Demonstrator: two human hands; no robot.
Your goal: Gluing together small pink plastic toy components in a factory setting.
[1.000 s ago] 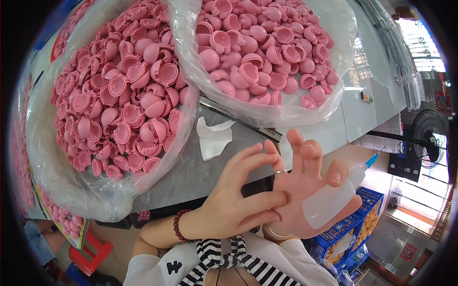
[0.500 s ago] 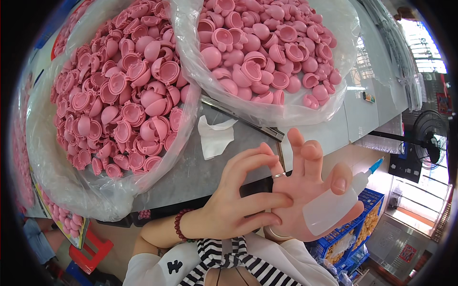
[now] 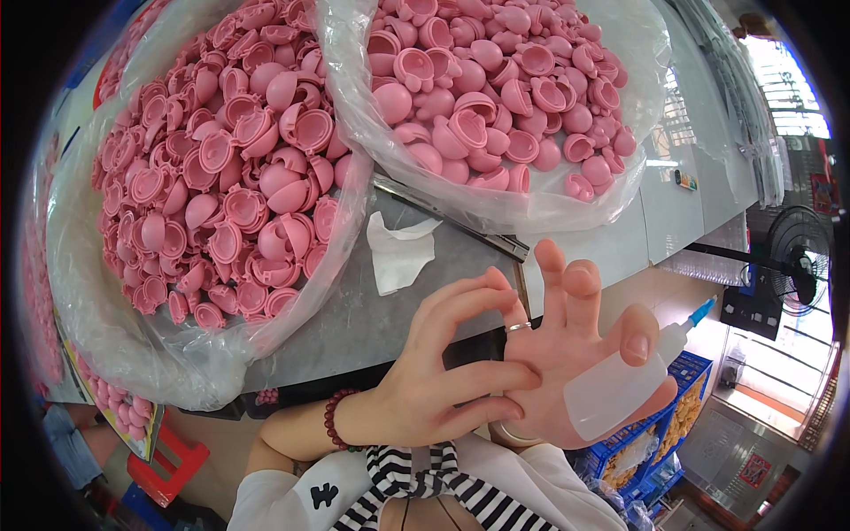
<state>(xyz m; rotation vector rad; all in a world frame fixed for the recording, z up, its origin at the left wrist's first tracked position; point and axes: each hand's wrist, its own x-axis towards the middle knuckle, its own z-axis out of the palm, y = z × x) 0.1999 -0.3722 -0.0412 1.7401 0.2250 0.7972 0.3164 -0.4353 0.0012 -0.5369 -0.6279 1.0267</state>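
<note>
My right hand (image 3: 567, 354), palm up, holds a translucent white squeeze bottle (image 3: 615, 394) with a blue needle tip (image 3: 704, 310). The bottle lies against the palm, the index finger bends over it and the thumb shows behind it. The other fingers stretch upward, and a silver ring sits on one near the left hand. My left hand (image 3: 443, 363), with a dark red bead bracelet on its wrist, reaches across. Two of its fingertips press on the right palm, and its other fingers curl against the ringed finger. Nothing shows between these fingertips.
Two clear plastic bags, the left one (image 3: 133, 372) and the right one (image 3: 575, 217), hold many pink half-shells. A torn white paper (image 3: 403, 257) and a metal strip (image 3: 452, 217) lie on the grey table (image 3: 341, 323). A red stool (image 3: 177, 469), blue crates (image 3: 620, 469) and a black fan (image 3: 797, 261) stand around.
The right hand and the bottle have shifted very slightly to the right. The grip and the left hand's contact look the same.
</note>
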